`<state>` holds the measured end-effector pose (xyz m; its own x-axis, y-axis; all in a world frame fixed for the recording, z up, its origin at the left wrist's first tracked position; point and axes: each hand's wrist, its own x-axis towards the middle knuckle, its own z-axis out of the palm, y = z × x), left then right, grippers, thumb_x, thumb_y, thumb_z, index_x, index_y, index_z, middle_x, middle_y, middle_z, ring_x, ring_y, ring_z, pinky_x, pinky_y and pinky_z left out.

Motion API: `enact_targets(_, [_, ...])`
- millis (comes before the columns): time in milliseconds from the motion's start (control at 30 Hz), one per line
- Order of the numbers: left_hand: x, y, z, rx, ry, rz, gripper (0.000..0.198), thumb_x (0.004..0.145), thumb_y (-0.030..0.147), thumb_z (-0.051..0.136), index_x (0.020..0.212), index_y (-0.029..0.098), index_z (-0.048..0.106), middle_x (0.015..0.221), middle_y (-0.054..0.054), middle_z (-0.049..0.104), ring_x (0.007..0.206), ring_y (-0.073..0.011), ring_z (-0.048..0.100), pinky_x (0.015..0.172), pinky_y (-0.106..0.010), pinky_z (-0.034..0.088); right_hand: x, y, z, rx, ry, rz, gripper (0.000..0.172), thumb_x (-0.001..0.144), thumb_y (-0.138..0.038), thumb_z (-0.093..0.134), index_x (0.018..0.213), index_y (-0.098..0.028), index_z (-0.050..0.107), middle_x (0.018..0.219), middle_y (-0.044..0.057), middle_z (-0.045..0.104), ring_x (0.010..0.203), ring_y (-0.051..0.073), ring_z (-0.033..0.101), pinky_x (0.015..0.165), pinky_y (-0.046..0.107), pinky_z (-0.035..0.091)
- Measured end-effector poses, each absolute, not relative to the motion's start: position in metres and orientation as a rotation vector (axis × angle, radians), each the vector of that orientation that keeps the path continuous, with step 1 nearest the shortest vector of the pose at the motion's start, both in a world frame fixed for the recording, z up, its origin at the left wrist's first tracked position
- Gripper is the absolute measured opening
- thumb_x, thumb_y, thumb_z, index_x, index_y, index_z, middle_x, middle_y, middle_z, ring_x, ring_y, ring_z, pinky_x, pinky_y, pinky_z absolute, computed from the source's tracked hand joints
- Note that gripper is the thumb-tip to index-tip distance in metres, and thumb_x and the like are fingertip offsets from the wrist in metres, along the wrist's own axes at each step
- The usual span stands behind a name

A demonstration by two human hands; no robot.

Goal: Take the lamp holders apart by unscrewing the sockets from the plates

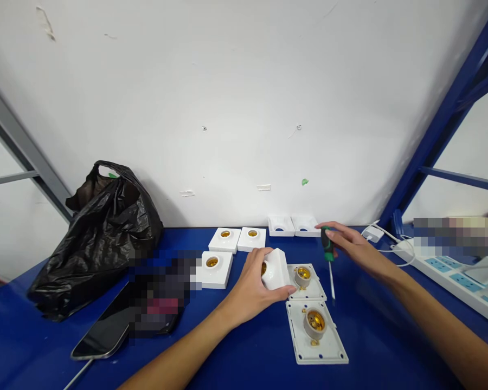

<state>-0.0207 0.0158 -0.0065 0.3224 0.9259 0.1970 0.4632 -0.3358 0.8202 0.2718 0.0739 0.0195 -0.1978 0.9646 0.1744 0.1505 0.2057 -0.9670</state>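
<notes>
My left hand [254,279] grips a white square lamp holder [277,270] by its sides, tilted up off the table. In my right hand [345,238] is a screwdriver [327,246] with a green and black handle, its shaft pointing down. The stretched fingertips of that hand reach the edge of a white square cover [308,226], though whether they touch it I cannot tell. Below the hands lie two open lamp holder bases [333,352] [317,281] with brass-coloured sockets; the held lamp holder partly hides the farther one.
Three white lamp holders [223,241] [252,239] [216,273] sit left of centre. Another cover [281,226] leans near the wall. A black plastic bag [109,238] and a phone [106,325] are on the left. At the right lie a power strip [439,265] and a white charger [373,233] with cables.
</notes>
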Motion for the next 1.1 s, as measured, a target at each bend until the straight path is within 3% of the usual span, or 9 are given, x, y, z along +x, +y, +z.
enact_targets(167, [-0.020,0.016,-0.007,1.877,1.208,0.949,0.072,0.081,0.048,0.086,0.138,0.024,0.047,0.138,-0.012,0.055,0.129,-0.0337,0.056,0.112,-0.049,0.047,0.252,0.079,0.000,-0.973,-1.294,1.049,0.052,0.088,-0.068,0.071,0.120,-0.027,0.065,0.080,-0.002,0.066,0.071,0.018,0.063,0.071,0.033,0.051])
enact_targets(533, [-0.020,0.021,-0.016,1.835,1.248,1.005,0.072,0.084,0.056,0.083,0.137,0.025,0.044,0.139,-0.012,0.056,0.133,-0.0333,0.055,0.114,-0.049,0.045,0.226,0.078,-0.026,-0.902,-1.144,1.040,0.050,0.087,-0.066,0.074,0.119,-0.029,0.061,0.085,0.000,0.072,0.080,0.022,0.069,0.077,0.037,0.055])
enact_targets(767, [-0.019,0.023,-0.019,1.845,1.268,1.010,0.074,0.082,0.056,0.084,0.138,0.025,0.044,0.144,-0.013,0.051,0.131,-0.0319,0.055,0.112,-0.045,0.046,0.224,0.072,-0.019,-0.860,-1.158,0.974,0.049,0.091,-0.064,0.071,0.126,-0.032,0.056,0.091,-0.001,0.069,0.085,0.021,0.069,0.088,0.039,0.057])
enact_targets(1100, [-0.020,0.023,-0.014,1.866,1.297,0.989,0.075,0.080,0.059,0.083,0.136,0.025,0.047,0.145,-0.013,0.051,0.135,-0.0353,0.051,0.117,-0.050,0.040,0.224,0.063,-0.006,-0.828,-1.190,0.952,0.049,0.093,-0.064,0.069,0.128,-0.033,0.053,0.097,0.001,0.074,0.102,0.023,0.073,0.102,0.043,0.056])
